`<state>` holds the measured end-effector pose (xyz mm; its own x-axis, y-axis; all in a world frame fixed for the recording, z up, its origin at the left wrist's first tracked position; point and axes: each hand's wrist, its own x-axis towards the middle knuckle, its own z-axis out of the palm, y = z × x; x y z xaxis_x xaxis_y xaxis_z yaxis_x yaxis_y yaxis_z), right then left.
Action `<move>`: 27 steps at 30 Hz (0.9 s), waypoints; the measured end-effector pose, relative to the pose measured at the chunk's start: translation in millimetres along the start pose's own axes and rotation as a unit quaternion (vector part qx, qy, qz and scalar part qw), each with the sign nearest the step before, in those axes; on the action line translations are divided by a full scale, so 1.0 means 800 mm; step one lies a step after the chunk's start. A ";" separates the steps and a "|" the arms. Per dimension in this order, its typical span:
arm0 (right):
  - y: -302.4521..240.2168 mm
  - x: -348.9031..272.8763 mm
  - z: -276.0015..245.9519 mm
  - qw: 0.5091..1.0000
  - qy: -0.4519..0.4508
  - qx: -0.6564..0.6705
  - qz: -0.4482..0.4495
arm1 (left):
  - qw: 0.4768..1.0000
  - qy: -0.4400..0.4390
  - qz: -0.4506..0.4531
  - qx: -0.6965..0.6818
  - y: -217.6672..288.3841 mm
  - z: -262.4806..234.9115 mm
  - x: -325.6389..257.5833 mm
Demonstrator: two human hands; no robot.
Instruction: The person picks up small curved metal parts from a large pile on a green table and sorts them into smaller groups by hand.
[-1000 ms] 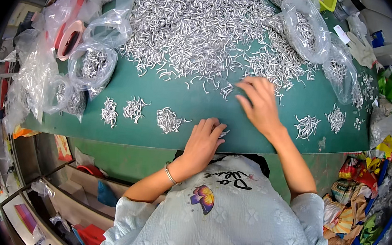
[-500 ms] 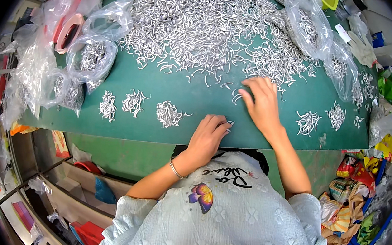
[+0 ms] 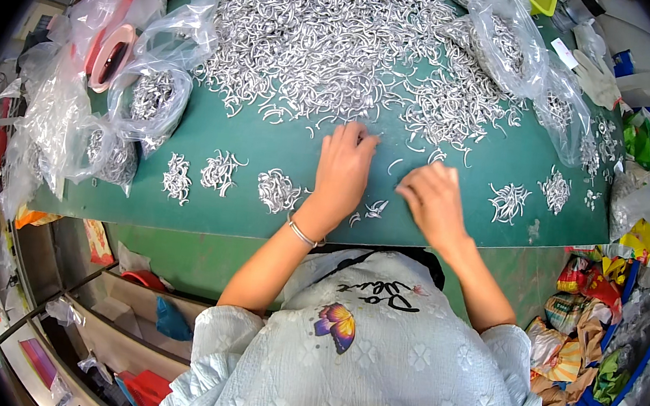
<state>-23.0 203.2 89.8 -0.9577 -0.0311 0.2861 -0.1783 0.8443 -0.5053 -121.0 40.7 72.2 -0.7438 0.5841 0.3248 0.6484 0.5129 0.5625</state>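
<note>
Small curved silver metal pieces lie in a large heap point(image 3: 318, 44) across the far half of the green table. My left hand point(image 3: 342, 169) reaches to the heap's near edge, fingers bent down and thumb close to them. Whatever is between those fingertips is hidden. To its right, my right hand point(image 3: 437, 205) hovers over the table with its fingers curled inward, and I cannot make out anything in them. Between my hands lies a small cluster of curved pieces point(image 3: 375, 208). One loose curved piece point(image 3: 394, 167) lies just beyond my right hand's fingertips.
Small piles point(image 3: 277, 190) of the same pieces sit along the near left, with others point(image 3: 508, 202) at the near right. Clear plastic bags point(image 3: 150, 97) of pieces stand at the left; another bag point(image 3: 508, 44) lies far right. A white glove point(image 3: 598, 81) rests near the right edge.
My left hand has moved away from me to the heap's edge, leaving a few curved pieces on the table. My right hand has drawn back toward me from the heap, its fingers now curled.
</note>
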 end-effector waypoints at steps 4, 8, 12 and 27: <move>-0.002 0.008 0.003 0.991 -0.066 0.116 -0.025 | 0.998 0.057 -0.037 0.007 -0.008 -0.003 0.019; 0.032 0.037 -0.004 0.994 0.094 0.045 0.036 | 0.998 0.060 -0.012 -0.001 0.019 -0.016 0.004; 0.034 0.047 -0.001 0.994 0.040 -0.091 0.049 | 0.991 -0.116 0.003 -0.062 0.056 -0.019 -0.037; 0.074 0.020 -0.040 0.993 0.051 -0.100 0.020 | 0.991 -0.101 0.052 -0.064 0.041 -0.021 -0.086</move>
<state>-42.0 270.1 90.6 -0.9331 0.0508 0.3560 -0.0825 0.9333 -0.3495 -51.4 6.9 81.5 -0.6182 0.7502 0.2346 0.6845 0.3672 0.6298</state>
